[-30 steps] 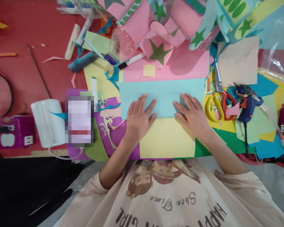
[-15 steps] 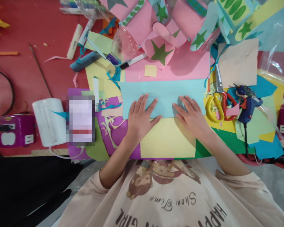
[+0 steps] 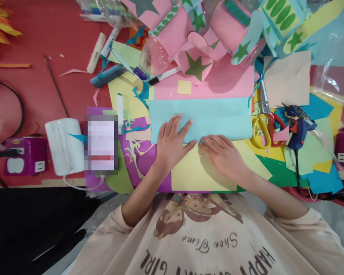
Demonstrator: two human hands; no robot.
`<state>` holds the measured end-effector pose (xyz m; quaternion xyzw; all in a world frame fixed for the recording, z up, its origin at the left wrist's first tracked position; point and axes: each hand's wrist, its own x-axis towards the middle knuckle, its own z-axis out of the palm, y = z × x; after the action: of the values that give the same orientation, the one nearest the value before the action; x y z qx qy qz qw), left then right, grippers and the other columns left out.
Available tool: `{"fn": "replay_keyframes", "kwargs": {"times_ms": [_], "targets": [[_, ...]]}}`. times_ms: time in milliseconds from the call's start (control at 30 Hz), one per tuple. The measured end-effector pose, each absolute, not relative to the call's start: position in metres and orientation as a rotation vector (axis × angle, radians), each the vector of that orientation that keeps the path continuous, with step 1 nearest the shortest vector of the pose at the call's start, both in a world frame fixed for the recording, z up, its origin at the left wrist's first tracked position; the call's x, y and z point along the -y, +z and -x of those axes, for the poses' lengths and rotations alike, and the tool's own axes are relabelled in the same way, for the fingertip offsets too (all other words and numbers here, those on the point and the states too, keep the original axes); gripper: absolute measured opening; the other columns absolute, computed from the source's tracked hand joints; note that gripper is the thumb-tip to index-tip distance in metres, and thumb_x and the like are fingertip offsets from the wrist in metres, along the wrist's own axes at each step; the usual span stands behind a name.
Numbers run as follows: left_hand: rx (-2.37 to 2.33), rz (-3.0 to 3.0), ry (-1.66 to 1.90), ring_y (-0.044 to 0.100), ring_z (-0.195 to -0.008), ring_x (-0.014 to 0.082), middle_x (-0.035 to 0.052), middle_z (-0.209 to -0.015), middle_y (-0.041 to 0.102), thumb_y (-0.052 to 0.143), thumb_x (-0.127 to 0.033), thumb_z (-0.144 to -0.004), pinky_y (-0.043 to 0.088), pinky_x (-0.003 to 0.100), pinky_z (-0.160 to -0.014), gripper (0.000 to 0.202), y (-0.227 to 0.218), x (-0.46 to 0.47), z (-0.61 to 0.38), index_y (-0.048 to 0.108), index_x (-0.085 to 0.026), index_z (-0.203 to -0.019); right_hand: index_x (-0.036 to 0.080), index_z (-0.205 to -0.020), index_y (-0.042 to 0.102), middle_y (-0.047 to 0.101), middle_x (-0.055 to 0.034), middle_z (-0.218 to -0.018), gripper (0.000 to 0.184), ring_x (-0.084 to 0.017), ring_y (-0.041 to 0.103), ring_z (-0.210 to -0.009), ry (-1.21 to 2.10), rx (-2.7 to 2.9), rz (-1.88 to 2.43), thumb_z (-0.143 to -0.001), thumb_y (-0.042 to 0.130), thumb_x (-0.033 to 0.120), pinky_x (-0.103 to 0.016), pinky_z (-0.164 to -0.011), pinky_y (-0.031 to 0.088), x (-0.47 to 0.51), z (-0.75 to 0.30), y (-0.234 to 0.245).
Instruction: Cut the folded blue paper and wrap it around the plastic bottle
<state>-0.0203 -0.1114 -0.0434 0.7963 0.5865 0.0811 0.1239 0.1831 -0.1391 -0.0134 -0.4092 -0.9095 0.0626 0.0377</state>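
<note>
A folded light blue paper sheet [image 3: 212, 114] lies across the middle of the table, over a pale yellow sheet [image 3: 195, 173] and a pink sheet [image 3: 223, 82]. My left hand [image 3: 172, 143] rests flat on the blue paper's lower left part, fingers spread. My right hand [image 3: 222, 152] lies along the blue paper's lower edge, its fingers pressed together on the fold, pointing left towards my left thumb.
Yellow-and-red scissors [image 3: 263, 128] and a blue glue gun [image 3: 298, 128] lie right of the blue paper. Pink shapes with green stars [image 3: 196, 65], markers [image 3: 96, 51] and a clear bottle [image 3: 154, 55] crowd the back. A white roll [image 3: 63, 145] and a purple box [image 3: 23, 160] sit at left.
My right hand has slid down and left from the top of the blue paper to its lower edge. My left hand has stayed in place.
</note>
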Motion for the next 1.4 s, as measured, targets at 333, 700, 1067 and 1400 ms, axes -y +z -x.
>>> {"fn": "replay_keyframes", "kwargs": {"times_ms": [333, 700, 1067, 1400], "targets": [[-1.709, -2.363, 0.222, 0.038, -0.141, 0.0344, 0.0175, -0.153, 0.040, 0.053, -0.051, -0.092, 0.031, 0.054, -0.114, 0.058, -0.044, 0.111, 0.023, 0.049, -0.022, -0.143, 0.013, -0.121, 0.064, 0.066, -0.0093, -0.128, 0.036, -0.025, 0.057, -0.114, 0.020, 2.686, 1.497, -0.091, 0.044, 0.009, -0.043, -0.103, 0.043, 0.156, -0.226, -0.007], [-1.711, -2.338, 0.141, 0.034, -0.144, 0.0326, 0.0160, -0.155, 0.036, 0.052, -0.047, -0.093, 0.030, 0.053, -0.115, 0.056, -0.037, 0.109, 0.020, 0.047, -0.023, -0.144, 0.010, -0.114, 0.067, 0.067, -0.0131, -0.122, 0.032, -0.030, 0.057, -0.113, -0.144, 2.602, 1.695, -0.090, 0.047, 0.013, -0.047, -0.100, 0.046, 0.165, -0.273, 0.000], [-1.582, -2.522, 0.297, 0.055, -0.125, 0.0287, 0.0161, -0.134, 0.058, 0.049, -0.023, -0.096, 0.038, 0.051, -0.111, 0.034, -0.036, 0.118, 0.007, 0.059, -0.016, -0.128, 0.009, -0.129, 0.057, 0.063, -0.0123, -0.133, 0.039, -0.026, 0.058, -0.121, 0.224, 2.691, 1.316, -0.093, 0.043, 0.011, -0.044, -0.102, 0.048, 0.160, -0.205, -0.015], [-1.313, -2.747, 0.372, 0.060, -0.115, 0.0237, 0.0117, -0.126, 0.065, 0.043, -0.025, -0.099, 0.043, 0.040, -0.105, 0.036, -0.036, 0.150, 0.001, 0.057, -0.008, -0.128, 0.010, -0.113, 0.060, 0.071, -0.0116, -0.119, 0.028, -0.027, 0.061, -0.113, 0.139, 2.587, 1.360, -0.090, 0.046, 0.008, -0.040, -0.093, 0.048, 0.160, -0.194, -0.016]]}}
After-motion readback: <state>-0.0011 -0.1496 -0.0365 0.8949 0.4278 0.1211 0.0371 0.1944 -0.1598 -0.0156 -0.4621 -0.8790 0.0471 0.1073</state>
